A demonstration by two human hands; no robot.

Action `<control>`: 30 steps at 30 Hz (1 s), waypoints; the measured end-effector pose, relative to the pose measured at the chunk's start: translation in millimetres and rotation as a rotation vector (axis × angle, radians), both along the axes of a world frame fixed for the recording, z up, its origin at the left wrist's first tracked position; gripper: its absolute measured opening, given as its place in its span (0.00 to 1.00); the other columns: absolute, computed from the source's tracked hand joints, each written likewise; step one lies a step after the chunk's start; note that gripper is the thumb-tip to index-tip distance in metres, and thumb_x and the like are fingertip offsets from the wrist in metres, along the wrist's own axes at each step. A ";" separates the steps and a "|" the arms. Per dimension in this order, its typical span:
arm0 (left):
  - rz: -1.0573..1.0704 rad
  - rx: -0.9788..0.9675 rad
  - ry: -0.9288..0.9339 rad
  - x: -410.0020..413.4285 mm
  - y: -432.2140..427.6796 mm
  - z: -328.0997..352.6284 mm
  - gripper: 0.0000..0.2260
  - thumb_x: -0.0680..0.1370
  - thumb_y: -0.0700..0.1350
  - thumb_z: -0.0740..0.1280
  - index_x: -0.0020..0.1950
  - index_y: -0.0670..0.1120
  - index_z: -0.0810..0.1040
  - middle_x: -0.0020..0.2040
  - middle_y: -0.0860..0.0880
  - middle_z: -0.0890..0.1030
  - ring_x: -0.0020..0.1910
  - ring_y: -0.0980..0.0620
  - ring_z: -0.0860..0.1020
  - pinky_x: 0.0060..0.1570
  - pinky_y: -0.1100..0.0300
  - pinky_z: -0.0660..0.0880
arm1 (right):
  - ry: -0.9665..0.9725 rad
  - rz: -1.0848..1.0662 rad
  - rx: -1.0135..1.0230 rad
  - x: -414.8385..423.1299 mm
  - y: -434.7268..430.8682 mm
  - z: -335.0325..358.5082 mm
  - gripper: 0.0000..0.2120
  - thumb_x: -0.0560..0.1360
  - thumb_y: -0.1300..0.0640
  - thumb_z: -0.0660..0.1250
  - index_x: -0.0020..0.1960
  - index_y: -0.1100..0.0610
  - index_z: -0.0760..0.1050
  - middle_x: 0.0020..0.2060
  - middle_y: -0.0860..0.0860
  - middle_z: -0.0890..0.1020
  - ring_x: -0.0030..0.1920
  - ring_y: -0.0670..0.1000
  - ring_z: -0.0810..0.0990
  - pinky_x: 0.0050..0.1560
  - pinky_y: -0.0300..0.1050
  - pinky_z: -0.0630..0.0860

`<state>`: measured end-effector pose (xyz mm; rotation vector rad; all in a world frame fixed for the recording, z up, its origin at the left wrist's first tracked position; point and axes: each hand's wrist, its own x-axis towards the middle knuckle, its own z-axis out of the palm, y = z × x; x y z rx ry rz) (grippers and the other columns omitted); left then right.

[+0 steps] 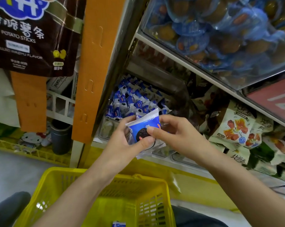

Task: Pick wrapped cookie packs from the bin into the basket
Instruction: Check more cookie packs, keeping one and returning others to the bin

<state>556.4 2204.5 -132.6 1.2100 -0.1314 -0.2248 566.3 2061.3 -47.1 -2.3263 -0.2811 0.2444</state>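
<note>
Blue-and-white pack (142,128) at centre frame, upright, caught between both hands just in front of the bin (106,130). Curled round a small stack (144,154) of such packs, the left hand (125,140), thumb pressed across the dark cookie printed on the front one, white wrapper edges poking out below the palm. Closed in from the right, the right hand (176,133), thumb and forefinger pinching that same front pack at its right edge, other fingers bent behind it. Behind the hands, a little above centre, a heap (132,100) of like packs filling the bin on a low shelf. Lower centre, under the forearms, a yellow mesh basket (130,185), with a lone pack (118,224) inside at the bottom edge of the frame. Left of centre, an orange post (96,63) running top to bottom. Upper left, a dark bag (32,35) marked "Potato Sticks". Upper right, a clear tub (236,82) full of blue-wrapped snacks. Right of the hands, green-and-white snack bags (235,126) piled on the shelf. Lower left, a yellow crate (32,153), a white cat figure (29,139) by it and a dark cylinder (60,136) just beside the post.
</note>
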 end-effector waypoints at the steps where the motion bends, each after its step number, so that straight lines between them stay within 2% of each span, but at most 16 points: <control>1: 0.006 0.000 -0.002 0.3 0.0 -0.2 0.34 0.59 0.56 0.73 0.63 0.56 0.68 0.54 0.58 0.80 0.49 0.65 0.79 0.42 0.73 0.74 | 0.010 -0.003 0.014 0.3 -0.4 -0.2 0.10 0.72 0.47 0.67 0.49 0.50 0.80 0.44 0.44 0.84 0.42 0.41 0.81 0.44 0.37 0.77; 3: 0.017 0.005 0.000 1.9 0.4 0.4 0.33 0.58 0.57 0.73 0.62 0.57 0.69 0.55 0.60 0.79 0.52 0.65 0.77 0.47 0.69 0.76 | 0.020 -0.018 0.033 1.6 -1.6 1.4 0.15 0.68 0.42 0.66 0.48 0.49 0.80 0.43 0.44 0.84 0.40 0.44 0.82 0.39 0.40 0.77; 6: 0.065 0.027 0.014 3.1 2.9 1.7 0.23 0.61 0.58 0.72 0.53 0.64 0.69 0.51 0.66 0.78 0.53 0.72 0.74 0.50 0.68 0.71 | 0.031 -0.096 0.095 9.3 -8.9 4.7 0.18 0.66 0.40 0.65 0.47 0.51 0.80 0.43 0.49 0.85 0.43 0.51 0.83 0.44 0.46 0.79; 8: 0.121 0.018 0.030 5.6 4.7 -0.3 0.16 0.70 0.50 0.70 0.51 0.64 0.68 0.53 0.64 0.78 0.51 0.72 0.75 0.46 0.71 0.71 | 0.041 -0.211 0.206 21.8 -15.8 8.5 0.15 0.70 0.43 0.65 0.47 0.53 0.79 0.41 0.51 0.85 0.43 0.52 0.84 0.42 0.45 0.81; 10: 0.189 0.004 0.038 8.3 6.5 -1.7 0.15 0.74 0.43 0.68 0.51 0.62 0.68 0.52 0.63 0.77 0.47 0.74 0.75 0.41 0.76 0.72 | -0.089 -0.317 0.199 39.4 -22.7 9.0 0.09 0.74 0.47 0.64 0.45 0.53 0.78 0.39 0.50 0.85 0.41 0.48 0.84 0.37 0.39 0.79; 12: 0.227 -0.002 0.037 10.5 7.1 -0.7 0.16 0.74 0.41 0.67 0.55 0.59 0.68 0.51 0.62 0.78 0.46 0.72 0.77 0.39 0.77 0.72 | -0.292 -0.381 -0.056 59.9 -31.4 2.3 0.08 0.76 0.49 0.63 0.45 0.53 0.75 0.36 0.49 0.82 0.37 0.46 0.80 0.36 0.37 0.75; 14: 0.248 -0.006 0.031 11.3 7.1 0.7 0.17 0.74 0.41 0.68 0.59 0.55 0.68 0.50 0.59 0.79 0.46 0.69 0.78 0.38 0.76 0.73 | -0.374 -0.390 -0.330 77.7 -37.6 -7.7 0.07 0.77 0.51 0.62 0.48 0.55 0.73 0.35 0.44 0.75 0.34 0.42 0.74 0.33 0.34 0.67; 16: 0.260 0.005 0.025 10.9 7.5 1.7 0.19 0.73 0.43 0.68 0.62 0.54 0.68 0.51 0.58 0.80 0.47 0.67 0.79 0.40 0.74 0.75 | -0.292 -0.384 -0.523 91.3 -40.8 -17.2 0.07 0.78 0.55 0.61 0.55 0.55 0.72 0.39 0.45 0.74 0.35 0.41 0.71 0.34 0.35 0.66; 18: 0.262 0.015 0.024 10.3 8.7 2.5 0.20 0.73 0.45 0.69 0.62 0.55 0.68 0.53 0.57 0.80 0.49 0.65 0.79 0.42 0.72 0.76 | -0.170 -0.354 -0.722 99.4 -42.2 -23.0 0.09 0.78 0.56 0.61 0.58 0.56 0.72 0.44 0.50 0.76 0.38 0.47 0.73 0.39 0.41 0.69; 21: 0.257 0.002 0.025 11.1 10.4 3.4 0.20 0.73 0.44 0.69 0.62 0.55 0.68 0.53 0.58 0.80 0.49 0.67 0.78 0.40 0.76 0.74 | -0.043 -0.322 -0.957 105.4 -42.6 -25.9 0.13 0.78 0.55 0.62 0.60 0.57 0.72 0.49 0.54 0.78 0.43 0.51 0.76 0.40 0.44 0.72; 23: 0.257 -0.010 0.033 12.1 10.4 3.9 0.19 0.73 0.43 0.68 0.62 0.55 0.69 0.52 0.59 0.80 0.48 0.69 0.78 0.38 0.77 0.72 | -0.016 -0.311 -1.029 108.9 -42.4 -26.2 0.12 0.78 0.54 0.62 0.59 0.58 0.74 0.48 0.54 0.79 0.43 0.52 0.77 0.40 0.44 0.72; 25: 0.259 -0.016 0.038 12.9 9.6 3.8 0.18 0.74 0.43 0.68 0.61 0.54 0.69 0.50 0.59 0.79 0.46 0.70 0.78 0.36 0.77 0.72 | 0.005 -0.288 -1.008 113.7 -42.5 -28.1 0.10 0.77 0.54 0.63 0.54 0.58 0.75 0.41 0.52 0.77 0.38 0.49 0.75 0.37 0.42 0.69; 27: 0.260 -0.010 0.040 13.8 8.4 3.5 0.18 0.73 0.43 0.68 0.61 0.53 0.69 0.51 0.58 0.79 0.47 0.69 0.78 0.37 0.77 0.72 | 0.023 -0.273 -0.889 119.3 -43.0 -32.5 0.08 0.77 0.54 0.63 0.45 0.58 0.74 0.36 0.51 0.74 0.34 0.47 0.72 0.32 0.40 0.66; 30: 0.266 -0.002 0.049 14.7 7.5 2.1 0.19 0.73 0.43 0.69 0.62 0.53 0.69 0.53 0.58 0.79 0.49 0.67 0.78 0.40 0.77 0.73 | 0.031 -0.301 -0.703 125.0 -43.6 -43.0 0.12 0.77 0.54 0.63 0.35 0.55 0.69 0.32 0.50 0.72 0.31 0.45 0.71 0.29 0.38 0.62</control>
